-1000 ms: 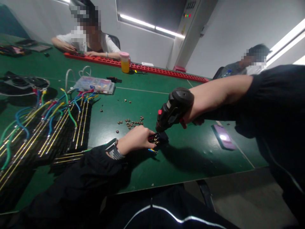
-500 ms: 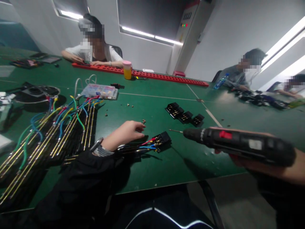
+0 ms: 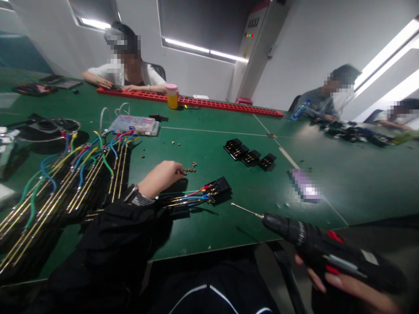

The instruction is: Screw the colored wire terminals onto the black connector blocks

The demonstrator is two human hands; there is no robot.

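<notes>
My left hand [image 3: 165, 176] is at the table with its fingers pinched down at a small row of brass-coloured screws [image 3: 190, 170]. Whether a screw is between the fingertips is hidden. My right hand [image 3: 350, 283] is wrapped around a black and red cordless drill [image 3: 314, 244], its long thin bit [image 3: 247, 210] pointing left over the table. Between my hands lies a black terminal block [image 3: 220, 186] with red, green, blue and yellow wires [image 3: 193, 198] joined to its screws. The bit tip is apart from the block.
Several black terminal blocks [image 3: 250, 157] sit beyond. Wired black strips with brass rods [image 3: 65, 187] cover the left side. A clear parts box [image 3: 135, 125], a pink-lidded cup [image 3: 172, 97], a red slotted rail [image 3: 212, 103] and a blurred purple object [image 3: 304, 185] are farther off. Co-workers sit across.
My right hand has lowered the drill toward the table's front edge, uncovering the purple object. My left hand has shifted slightly left and back, showing more of the screws.
</notes>
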